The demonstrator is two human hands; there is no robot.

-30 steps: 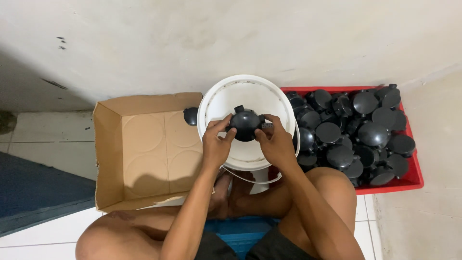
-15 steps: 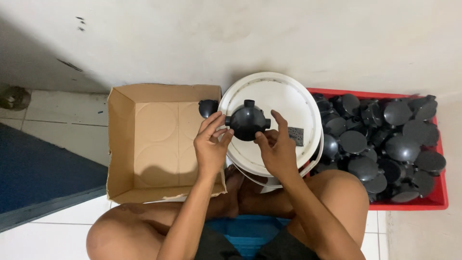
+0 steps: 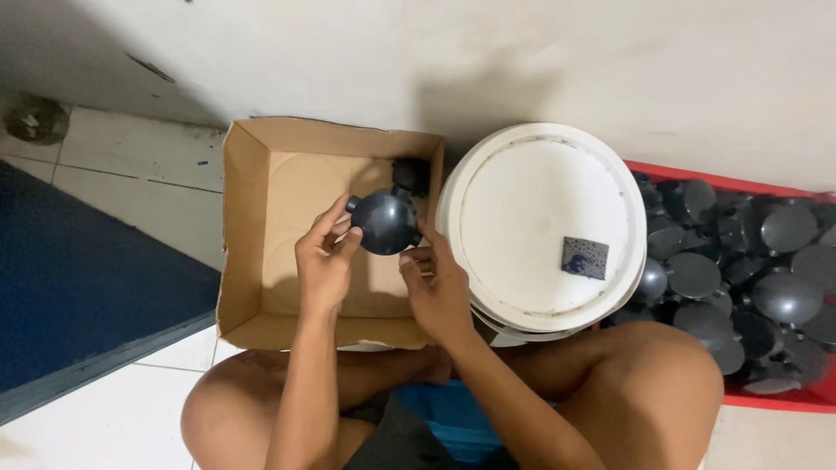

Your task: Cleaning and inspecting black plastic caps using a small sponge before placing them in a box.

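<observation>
Both hands hold a round black plastic fitting [image 3: 384, 223] above the cardboard box [image 3: 252, 226], near the box's far right corner. The left hand [image 3: 322, 261] grips its left side with curled fingers; the right hand [image 3: 435, 283] pinches its right edge. A second black fitting [image 3: 411, 174] lies in that corner. The rest of the box floor is bare. A white bucket lid [image 3: 522, 218] touches the box's right wall, with a small dark square [image 3: 584, 258] on it. A red tray [image 3: 810, 396] of black fittings sits beyond.
</observation>
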